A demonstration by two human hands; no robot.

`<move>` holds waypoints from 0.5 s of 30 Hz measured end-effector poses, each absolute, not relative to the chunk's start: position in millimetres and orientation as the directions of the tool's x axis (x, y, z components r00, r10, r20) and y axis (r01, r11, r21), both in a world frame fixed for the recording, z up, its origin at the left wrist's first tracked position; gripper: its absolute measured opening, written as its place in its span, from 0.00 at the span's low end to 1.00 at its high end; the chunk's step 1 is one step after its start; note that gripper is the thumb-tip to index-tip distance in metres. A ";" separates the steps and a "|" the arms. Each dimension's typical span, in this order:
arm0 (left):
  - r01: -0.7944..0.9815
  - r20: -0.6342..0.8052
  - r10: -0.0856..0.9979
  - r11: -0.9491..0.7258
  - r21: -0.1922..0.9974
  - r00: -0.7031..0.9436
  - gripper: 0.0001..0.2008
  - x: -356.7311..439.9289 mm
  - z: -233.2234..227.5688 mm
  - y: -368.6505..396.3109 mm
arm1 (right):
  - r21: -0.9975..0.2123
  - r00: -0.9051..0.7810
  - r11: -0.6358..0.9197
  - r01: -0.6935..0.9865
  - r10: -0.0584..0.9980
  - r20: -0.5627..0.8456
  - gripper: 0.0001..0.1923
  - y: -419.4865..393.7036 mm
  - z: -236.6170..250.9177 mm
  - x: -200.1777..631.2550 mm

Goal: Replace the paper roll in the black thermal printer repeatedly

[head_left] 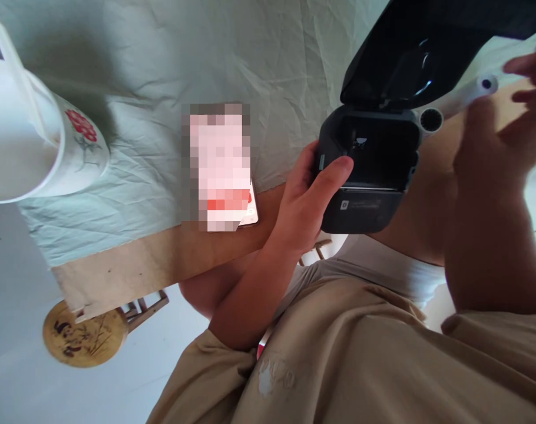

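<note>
Printer [369, 176] first: it's a small dark grey box, kinda chunky with rounded corners, and its black lid [409, 53] is flipped wide open and tilted up toward the top right. You can see straight into the empty-looking dark compartment, and there's a little white label on the front face. It sits in the air just past the table [162, 259] edge, above the person's lap.

Left hand [307, 200] is wrapped around the printer's left side, thumb lying across the front rim of the open compartment, fingers tucked behind it, so it's gripping the printer firmly.

Right hand [498, 171] is up close to the camera and blurry, fingers spread loose and not closed on anything that I can make out. It hovers just right of the printer, near a white roll [462, 100] with a dark hole at its end; can't tell if they touch.

On the table: a wrinkled pale green cloth [184, 65], a phone [232, 194] by the edge, and a white pitcher [33, 141] with red flowers at far left.
</note>
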State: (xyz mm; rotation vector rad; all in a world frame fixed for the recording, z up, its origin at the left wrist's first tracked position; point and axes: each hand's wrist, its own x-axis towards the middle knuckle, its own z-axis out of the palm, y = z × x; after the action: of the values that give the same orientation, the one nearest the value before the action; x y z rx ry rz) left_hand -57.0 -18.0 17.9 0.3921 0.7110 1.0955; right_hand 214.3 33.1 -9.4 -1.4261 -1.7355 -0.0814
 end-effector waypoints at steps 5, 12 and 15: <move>-0.673 -0.320 0.911 0.408 0.618 0.258 0.06 -56.5 15.2 -17.0 | -0.335 -0.147 0.458 0.823 0.742 0.654 0.21 7.8 15.7 173.3; -0.683 -0.299 0.920 0.389 0.619 0.253 0.07 -54.6 12.4 -17.0 | -0.391 -0.182 0.316 0.864 0.921 0.343 0.17 1.6 12.5 135.8; -0.673 -0.333 0.904 0.422 0.607 0.267 0.05 -56.3 17.5 -17.3 | -0.476 -0.052 0.222 0.851 0.937 0.344 0.14 8.4 0.0 141.4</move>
State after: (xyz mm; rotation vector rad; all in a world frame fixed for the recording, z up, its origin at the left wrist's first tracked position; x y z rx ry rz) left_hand -56.3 -17.3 17.5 0.3801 0.7123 1.0994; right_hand 141.4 8.4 0.0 -1.6447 -1.9150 0.1907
